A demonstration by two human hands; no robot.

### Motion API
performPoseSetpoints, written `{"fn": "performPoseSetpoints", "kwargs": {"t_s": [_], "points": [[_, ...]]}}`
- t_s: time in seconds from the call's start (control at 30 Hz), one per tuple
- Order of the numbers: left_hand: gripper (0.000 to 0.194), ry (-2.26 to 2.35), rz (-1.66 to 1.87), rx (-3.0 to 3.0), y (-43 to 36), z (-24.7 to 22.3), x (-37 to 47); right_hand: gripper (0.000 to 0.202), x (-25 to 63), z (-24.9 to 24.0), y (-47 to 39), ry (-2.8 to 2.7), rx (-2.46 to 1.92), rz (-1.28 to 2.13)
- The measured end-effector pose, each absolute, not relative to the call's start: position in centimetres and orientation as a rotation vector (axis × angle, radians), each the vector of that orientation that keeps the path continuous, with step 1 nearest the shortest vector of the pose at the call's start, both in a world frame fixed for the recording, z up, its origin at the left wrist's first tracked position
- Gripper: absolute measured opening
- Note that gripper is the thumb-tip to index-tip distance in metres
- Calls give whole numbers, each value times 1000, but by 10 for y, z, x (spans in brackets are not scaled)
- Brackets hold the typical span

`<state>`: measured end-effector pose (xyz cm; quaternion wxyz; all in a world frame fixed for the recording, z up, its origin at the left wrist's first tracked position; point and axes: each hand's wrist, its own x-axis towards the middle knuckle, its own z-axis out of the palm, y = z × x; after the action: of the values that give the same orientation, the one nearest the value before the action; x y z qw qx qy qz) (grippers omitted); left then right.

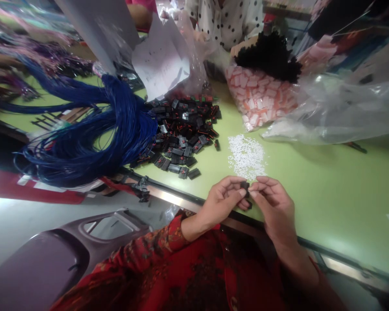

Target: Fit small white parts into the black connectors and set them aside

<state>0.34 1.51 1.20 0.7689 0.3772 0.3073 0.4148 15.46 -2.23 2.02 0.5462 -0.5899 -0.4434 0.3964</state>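
Near the table's front edge, my left hand (225, 199) grips a small black connector (245, 185) between thumb and fingers. Another dark piece shows beneath its lower fingers. My right hand (274, 203) meets it from the right, thumb and forefinger pinched at the connector's side; whatever is in that pinch is too small to make out. Just beyond the hands lies a patch of small white pieces (247, 156). A heap of black connectors (184, 129), some with red or orange parts, is to the left, beside a thick bundle of blue wires (116, 125).
Behind the white pieces stands a bag of pink and white parts (259, 95) with a black bunch (269, 56) on top. Clear plastic (340, 112) lies at the right. A person in a dotted top (227, 21) is across the green table (324, 194). A chair (45, 263) is lower left.
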Motion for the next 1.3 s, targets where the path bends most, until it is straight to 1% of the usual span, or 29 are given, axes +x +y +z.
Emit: {"fn": "performPoseSetpoints", "kwargs": {"t_s": [0.2,0.43,0.53,0.6,0.7,0.8,0.87,1.1,1.3], "points": [[44,646,913,868,13,10,6,34,154,19,-19,-976,-1369,906],[41,654,930,857,10,8,8,26,155,19,-17,-870,-1343,1035],[41,660,934,857,11,9,8,19,155,19,-17,-858,-1336,1060],[41,656,933,857,11,10,8,13,155,20,-18,-929,-1348,999],[41,652,950,847,13,12,7,6,155,22,-22,-1155,-1356,779],[41,660,958,827,15,14,7,10,156,21,-26,-1366,-1369,535],[42,660,951,813,15,13,7,11,157,21,-27,-1402,-1366,488],[41,653,951,803,14,11,8,2,158,27,-24,-1267,-1396,738],[41,643,954,799,15,12,7,2,159,26,-25,-1361,-1444,657]]}}
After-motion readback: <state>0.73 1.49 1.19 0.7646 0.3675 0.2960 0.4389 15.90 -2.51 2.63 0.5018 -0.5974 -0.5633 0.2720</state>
